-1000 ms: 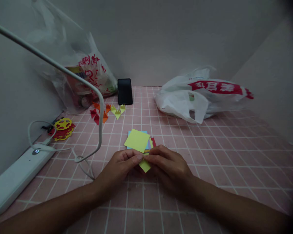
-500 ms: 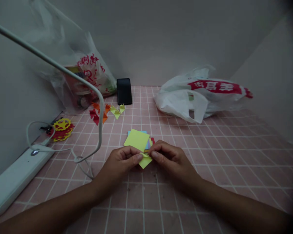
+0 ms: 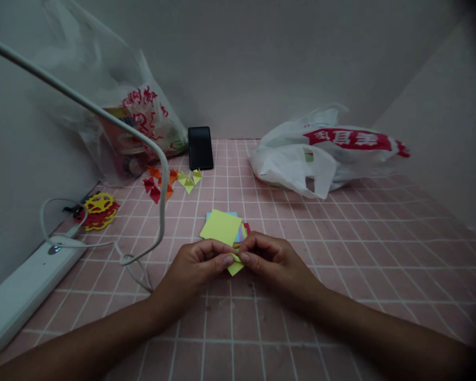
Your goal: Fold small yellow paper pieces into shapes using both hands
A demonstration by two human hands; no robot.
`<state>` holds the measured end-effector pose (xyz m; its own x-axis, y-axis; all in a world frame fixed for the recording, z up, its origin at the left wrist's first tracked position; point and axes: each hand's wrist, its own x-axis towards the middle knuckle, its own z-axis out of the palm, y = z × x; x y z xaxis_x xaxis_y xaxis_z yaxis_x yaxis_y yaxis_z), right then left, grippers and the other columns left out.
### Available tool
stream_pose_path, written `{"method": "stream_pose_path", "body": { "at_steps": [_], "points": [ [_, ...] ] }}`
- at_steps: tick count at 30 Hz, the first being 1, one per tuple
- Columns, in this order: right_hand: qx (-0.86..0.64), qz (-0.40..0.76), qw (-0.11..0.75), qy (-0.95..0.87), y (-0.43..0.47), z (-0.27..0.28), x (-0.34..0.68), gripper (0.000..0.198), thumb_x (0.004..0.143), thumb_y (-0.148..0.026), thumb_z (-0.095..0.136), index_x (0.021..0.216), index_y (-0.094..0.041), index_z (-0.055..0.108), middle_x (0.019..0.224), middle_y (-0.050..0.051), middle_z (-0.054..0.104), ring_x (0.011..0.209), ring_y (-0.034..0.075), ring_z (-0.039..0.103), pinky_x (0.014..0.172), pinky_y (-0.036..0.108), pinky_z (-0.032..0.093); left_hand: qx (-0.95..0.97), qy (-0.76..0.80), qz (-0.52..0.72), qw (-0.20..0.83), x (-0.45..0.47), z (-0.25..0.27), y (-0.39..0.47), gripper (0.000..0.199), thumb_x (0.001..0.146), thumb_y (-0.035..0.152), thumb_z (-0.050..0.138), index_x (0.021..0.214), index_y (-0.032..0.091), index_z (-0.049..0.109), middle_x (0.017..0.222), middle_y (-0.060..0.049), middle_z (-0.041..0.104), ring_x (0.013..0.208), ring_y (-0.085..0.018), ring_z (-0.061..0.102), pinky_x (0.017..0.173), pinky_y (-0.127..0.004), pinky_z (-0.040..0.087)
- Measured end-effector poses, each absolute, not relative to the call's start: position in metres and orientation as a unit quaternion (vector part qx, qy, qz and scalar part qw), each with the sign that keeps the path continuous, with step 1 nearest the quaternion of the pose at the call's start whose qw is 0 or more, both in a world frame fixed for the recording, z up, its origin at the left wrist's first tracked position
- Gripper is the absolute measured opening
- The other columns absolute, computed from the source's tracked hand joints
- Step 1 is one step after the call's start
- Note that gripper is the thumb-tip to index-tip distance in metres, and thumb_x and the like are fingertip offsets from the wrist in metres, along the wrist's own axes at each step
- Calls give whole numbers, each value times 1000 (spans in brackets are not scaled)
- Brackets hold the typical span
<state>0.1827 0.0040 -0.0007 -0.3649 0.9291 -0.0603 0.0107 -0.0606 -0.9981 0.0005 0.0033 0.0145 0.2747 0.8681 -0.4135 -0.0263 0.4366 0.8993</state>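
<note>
Between my two hands is a small piece of yellow paper (image 3: 235, 268), partly folded, with its lower corner pointing toward me. My left hand (image 3: 204, 264) pinches its left side between thumb and fingers. On the right side, my right hand (image 3: 267, 256) pinches it too, and the fingertips of both hands nearly meet. My fingers hide the upper part of the fold. Just beyond them lies a stack of coloured paper squares, with a yellow sheet (image 3: 221, 226) on top and blue, purple and red edges showing below.
Small folded paper pieces in yellow (image 3: 188, 183) and red (image 3: 152, 189) lie at the back left, near a black phone (image 3: 200, 148). Plastic bags (image 3: 289, 164) stand along the wall. A white cable (image 3: 163, 206) and power strip (image 3: 31, 286) occupy the left.
My right hand has moved slightly left, bringing its fingertips closer to my left hand's. The folded part of the yellow paper is now more covered by my fingers.
</note>
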Motion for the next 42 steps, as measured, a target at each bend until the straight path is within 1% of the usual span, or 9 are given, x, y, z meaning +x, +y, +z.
{"method": "stream_pose_path", "body": {
  "at_steps": [5, 10, 19, 31, 34, 37, 40, 42],
  "points": [
    [-420, 573, 383, -591, 3, 1, 182, 17, 85, -31, 60, 75, -18, 58, 72, 0, 56, 67, 13, 49, 62, 26, 38, 411, 490, 330, 695, 1, 11, 3, 24, 62, 30, 80, 80, 17, 71, 72, 0, 69, 67, -14, 61, 69, -28, 48],
    [-412, 562, 381, -607, 3, 1, 182, 18, 86, -32, 60, 75, -17, 58, 72, 0, 55, 67, 13, 48, 61, 25, 38, 430, 500, 330, 675, 1, 12, 2, 20, 69, 33, 75, 77, 16, 70, 72, -1, 68, 67, -14, 60, 68, -27, 47],
    [-431, 509, 370, -647, 3, 2, 182, 16, 86, -28, 59, 73, -18, 59, 71, 0, 57, 66, 13, 50, 60, 25, 40, 485, 502, 316, 643, -1, 14, 3, 23, 76, 39, 66, 76, 17, 72, 74, -3, 68, 72, -17, 60, 69, -28, 48],
    [-432, 450, 367, -690, 1, -2, 181, 16, 89, -23, 57, 74, -18, 56, 69, -1, 55, 62, 12, 48, 58, 25, 38, 463, 484, 320, 670, -2, 11, 1, 22, 79, 37, 66, 77, 16, 72, 75, -2, 68, 72, -16, 60, 70, -27, 48],
    [-429, 434, 369, -701, 1, -3, 181, 16, 89, -22, 57, 74, -18, 55, 69, -1, 55, 62, 12, 48, 59, 25, 38, 452, 480, 322, 679, -1, 10, 1, 21, 77, 37, 68, 77, 16, 72, 73, -2, 68, 70, -15, 59, 70, -27, 47],
    [-422, 414, 372, -716, -1, -3, 181, 15, 89, -20, 57, 74, -18, 55, 71, -1, 55, 64, 12, 50, 61, 25, 38, 439, 482, 324, 686, 1, 10, 2, 19, 71, 33, 73, 77, 16, 71, 73, -1, 68, 69, -14, 60, 69, -26, 47],
    [-416, 432, 374, -707, -1, -2, 181, 15, 89, -20, 55, 74, -17, 55, 72, 0, 55, 66, 12, 49, 62, 25, 37, 440, 494, 330, 673, 2, 11, 2, 17, 70, 32, 73, 73, 15, 70, 71, -1, 68, 68, -14, 60, 68, -26, 47],
    [-425, 489, 367, -668, 1, 0, 181, 18, 90, -23, 53, 73, -17, 55, 71, 0, 53, 66, 13, 48, 62, 26, 37, 437, 508, 329, 665, 2, 13, 3, 17, 70, 32, 73, 71, 15, 69, 68, -1, 67, 66, -13, 58, 67, -25, 46]
  ]
}}
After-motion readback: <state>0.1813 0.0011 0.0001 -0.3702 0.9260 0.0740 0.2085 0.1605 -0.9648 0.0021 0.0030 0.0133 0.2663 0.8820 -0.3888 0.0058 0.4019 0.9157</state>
